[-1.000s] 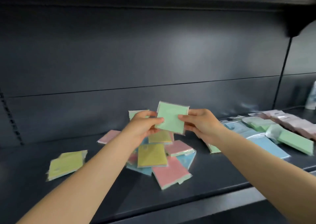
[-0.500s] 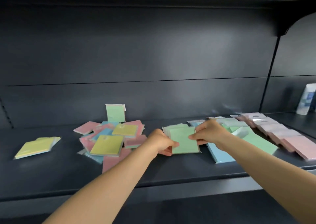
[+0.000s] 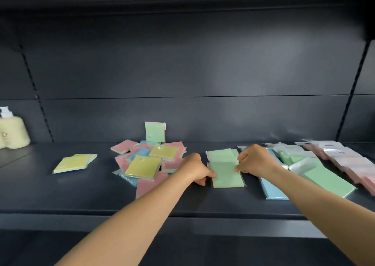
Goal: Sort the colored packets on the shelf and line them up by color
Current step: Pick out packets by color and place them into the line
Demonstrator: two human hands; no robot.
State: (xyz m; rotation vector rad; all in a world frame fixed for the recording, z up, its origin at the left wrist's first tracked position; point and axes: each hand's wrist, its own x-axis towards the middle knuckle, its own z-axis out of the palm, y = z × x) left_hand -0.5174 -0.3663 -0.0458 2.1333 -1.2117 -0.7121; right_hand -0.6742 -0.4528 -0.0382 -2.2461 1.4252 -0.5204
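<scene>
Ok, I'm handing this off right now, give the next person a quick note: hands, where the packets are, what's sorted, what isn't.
Left hand pinches the left edge of the green packet row lying flat on the shelf; right hand pinches its right edge.
Done: to the right lie a blue row, a longer green row and a pink row. A small yellow stack sits at the left.
Left: the mixed pile of pink, blue and yellow packets, plus one green packet leaning on the back wall. Release the green row, then sort the pile by color.
</scene>
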